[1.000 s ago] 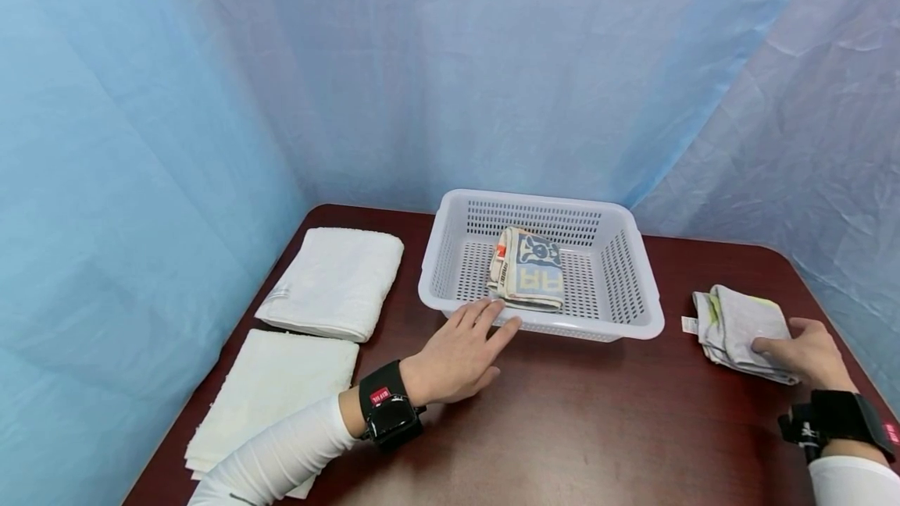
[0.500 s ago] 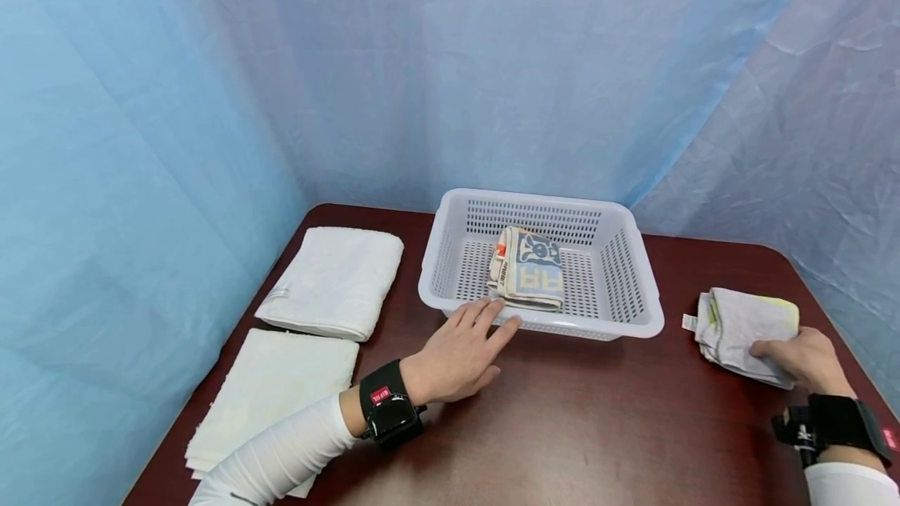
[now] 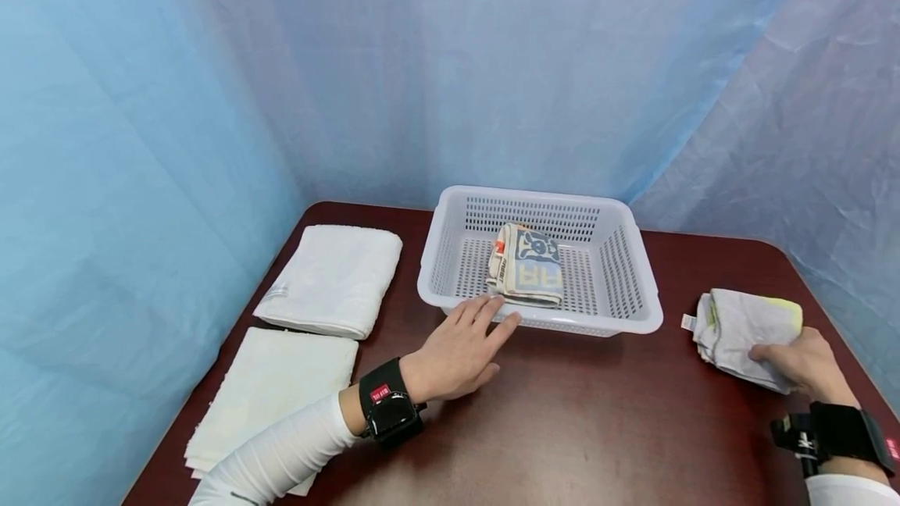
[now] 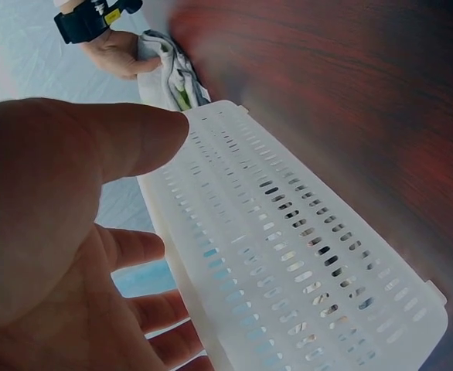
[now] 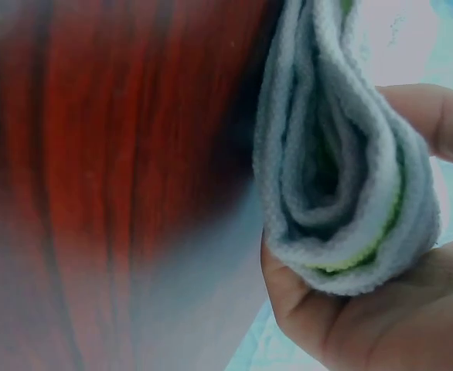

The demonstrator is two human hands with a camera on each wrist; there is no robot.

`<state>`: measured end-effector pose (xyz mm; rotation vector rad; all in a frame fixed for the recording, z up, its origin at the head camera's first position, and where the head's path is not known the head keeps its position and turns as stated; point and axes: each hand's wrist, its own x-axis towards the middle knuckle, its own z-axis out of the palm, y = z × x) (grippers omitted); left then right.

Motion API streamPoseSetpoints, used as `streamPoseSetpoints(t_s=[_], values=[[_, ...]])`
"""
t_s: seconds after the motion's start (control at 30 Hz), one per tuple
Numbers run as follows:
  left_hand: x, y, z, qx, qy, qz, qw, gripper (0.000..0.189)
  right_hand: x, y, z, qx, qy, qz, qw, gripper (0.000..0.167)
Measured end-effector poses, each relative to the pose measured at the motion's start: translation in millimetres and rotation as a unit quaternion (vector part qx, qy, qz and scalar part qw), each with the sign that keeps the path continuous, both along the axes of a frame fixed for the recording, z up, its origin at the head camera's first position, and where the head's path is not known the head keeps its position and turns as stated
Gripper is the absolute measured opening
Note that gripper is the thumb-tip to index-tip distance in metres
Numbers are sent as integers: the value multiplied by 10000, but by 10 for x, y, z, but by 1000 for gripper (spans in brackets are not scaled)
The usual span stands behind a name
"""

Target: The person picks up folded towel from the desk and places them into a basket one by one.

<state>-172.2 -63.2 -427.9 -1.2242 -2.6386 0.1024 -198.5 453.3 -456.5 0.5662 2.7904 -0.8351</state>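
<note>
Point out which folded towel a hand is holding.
The grey towel with yellow-green trim, gripped by the right hand. The patterned towel lies in the basket; two white towels lie to the basket's left.

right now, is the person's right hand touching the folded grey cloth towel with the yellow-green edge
Touching. The right wrist view shows the right hand gripping the folded grey towel from both sides, skin pressed against cloth.

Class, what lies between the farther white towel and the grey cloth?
The basket, with a folded patterned cloth inside, lies between the farther white towel and the grey cloth; the head view shows this.
</note>
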Motion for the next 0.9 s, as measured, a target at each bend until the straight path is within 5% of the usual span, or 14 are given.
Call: streamPoseSetpoints(t_s=[0.6, 0.9], values=[[-21, -5, 2, 101, -10, -82, 9999, 72, 120, -158, -64, -163, 134, -380, 9991, 70], [-13, -6, 7, 105, -123, -28, 9999, 72, 182, -165, -22, -323, -32, 34, 9995, 66]])
